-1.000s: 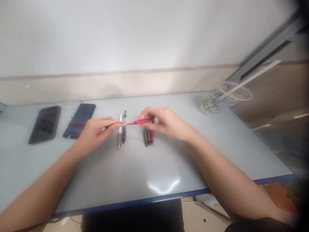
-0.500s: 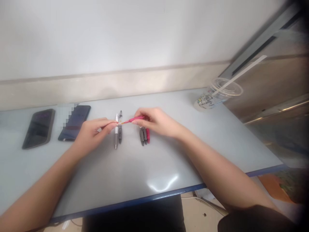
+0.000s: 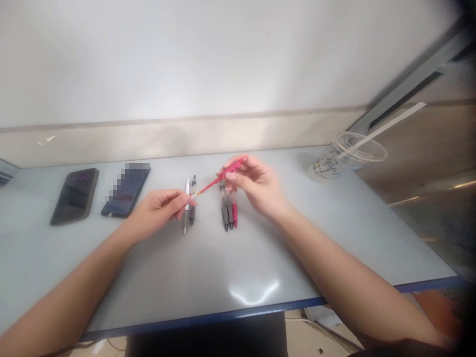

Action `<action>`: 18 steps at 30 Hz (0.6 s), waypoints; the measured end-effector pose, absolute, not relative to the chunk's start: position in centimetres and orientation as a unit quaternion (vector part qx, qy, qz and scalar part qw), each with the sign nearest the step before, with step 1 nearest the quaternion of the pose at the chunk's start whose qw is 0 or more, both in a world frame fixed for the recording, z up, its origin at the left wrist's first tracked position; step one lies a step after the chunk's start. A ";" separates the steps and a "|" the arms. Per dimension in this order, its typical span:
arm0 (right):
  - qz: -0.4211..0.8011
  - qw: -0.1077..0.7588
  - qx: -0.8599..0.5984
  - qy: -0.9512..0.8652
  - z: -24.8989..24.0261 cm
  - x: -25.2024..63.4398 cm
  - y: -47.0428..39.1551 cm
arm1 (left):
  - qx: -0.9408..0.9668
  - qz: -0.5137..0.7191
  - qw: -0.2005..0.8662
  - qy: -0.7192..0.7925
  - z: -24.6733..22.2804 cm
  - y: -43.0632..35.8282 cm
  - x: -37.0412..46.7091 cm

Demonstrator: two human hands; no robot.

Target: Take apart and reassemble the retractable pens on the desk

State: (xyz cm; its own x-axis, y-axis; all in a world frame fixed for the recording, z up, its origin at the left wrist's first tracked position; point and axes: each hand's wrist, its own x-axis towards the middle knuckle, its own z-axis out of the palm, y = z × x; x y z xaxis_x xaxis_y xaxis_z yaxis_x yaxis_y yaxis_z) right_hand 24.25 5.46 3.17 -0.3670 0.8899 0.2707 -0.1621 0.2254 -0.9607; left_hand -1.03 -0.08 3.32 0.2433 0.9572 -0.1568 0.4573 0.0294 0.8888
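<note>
My right hand (image 3: 256,184) pinches a pink pen barrel (image 3: 232,168), tilted up to the right. A thin red refill (image 3: 208,188) runs from the barrel down to my left hand (image 3: 163,210), whose thumb and finger grip its far end. Beneath the left fingertips, a white-and-grey pen (image 3: 185,220) and a dark grey pen (image 3: 192,215) lie side by side on the table. Below my right hand rest two dark grey pens (image 3: 227,213) and a pink pen (image 3: 234,215), their upper parts partly hidden by the fingers.
Two phones, one grey-edged (image 3: 74,197) and one dark blue (image 3: 128,193), lie on the table (image 3: 178,287) at the left. A clear plastic cup (image 3: 327,161) with a white straw stands at the back right, near the wall (image 3: 148,136). A blue edge borders the table front.
The pink barrel has tilted upward at its right end, and more of it shows in my right hand. My left hand has turned and sits slightly lower on the refill. The view has shifted slightly.
</note>
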 end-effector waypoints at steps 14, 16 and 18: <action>0.500 0.522 -0.310 -0.617 3.2 24.7 6.2 | 0.665 0.256 0.384 0.587 4.5 -0.3 -0.9; 0.501 0.523 -0.316 -0.613 3.0 24.6 6.3 | 0.665 0.257 0.379 0.590 4.4 -0.2 -0.8; 0.511 0.518 -0.320 -0.607 2.7 24.5 6.3 | 0.666 0.258 0.377 0.590 4.3 -0.2 -0.6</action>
